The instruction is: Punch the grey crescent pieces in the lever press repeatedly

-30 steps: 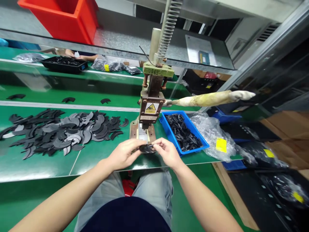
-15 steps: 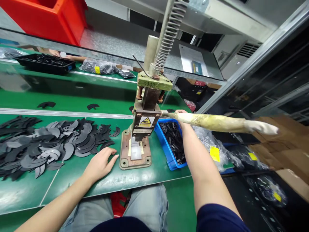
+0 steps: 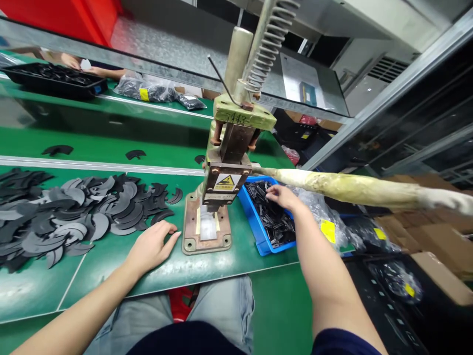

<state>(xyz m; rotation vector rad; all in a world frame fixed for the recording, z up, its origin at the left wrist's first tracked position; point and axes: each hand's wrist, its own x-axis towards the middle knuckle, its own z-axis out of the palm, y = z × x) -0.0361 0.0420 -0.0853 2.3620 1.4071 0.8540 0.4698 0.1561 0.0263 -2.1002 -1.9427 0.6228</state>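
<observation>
A: how's the light?
B: pretty bright on the green tabletop [image 3: 244,251], pale glare near its front edge. Far right's murky tho.
A: and sharpness?
B: press [image 3: 227,182] looks fairly crisp, handle tip [image 3: 449,199] stretched and soft.

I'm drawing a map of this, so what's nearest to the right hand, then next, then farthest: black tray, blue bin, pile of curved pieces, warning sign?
1. Blue bin: just below the right hand.
2. Warning sign: left of it.
3. Pile of curved pieces: much farther left.
4. Black tray: far left, at the back.
</observation>
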